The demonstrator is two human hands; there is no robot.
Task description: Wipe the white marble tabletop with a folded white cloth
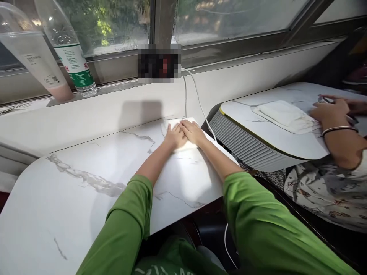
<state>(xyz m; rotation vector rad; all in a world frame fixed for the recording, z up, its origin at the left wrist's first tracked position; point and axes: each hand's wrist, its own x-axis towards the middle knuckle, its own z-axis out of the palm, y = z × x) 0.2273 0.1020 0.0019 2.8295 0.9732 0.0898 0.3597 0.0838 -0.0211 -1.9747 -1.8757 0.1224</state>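
Note:
Both my arms reach forward over a white marble-patterned table (114,168). My left hand (176,137) lies flat with its fingers stretched out on a white cloth (166,124) near the table's far right corner. Beside it, my right hand (192,132) also rests flat on the cloth, its fingertips touching or overlapping those of my left. Most of the cloth is hidden under the two hands; its edges show at the upper left and just below them.
On the window sill stand a plastic cup (37,57) with a pink bottom and a water bottle (71,61). A white cable (197,89) runs down past the table's corner. At a second table (258,131) on the right, a person's hands (332,110) are near another white cloth (286,116).

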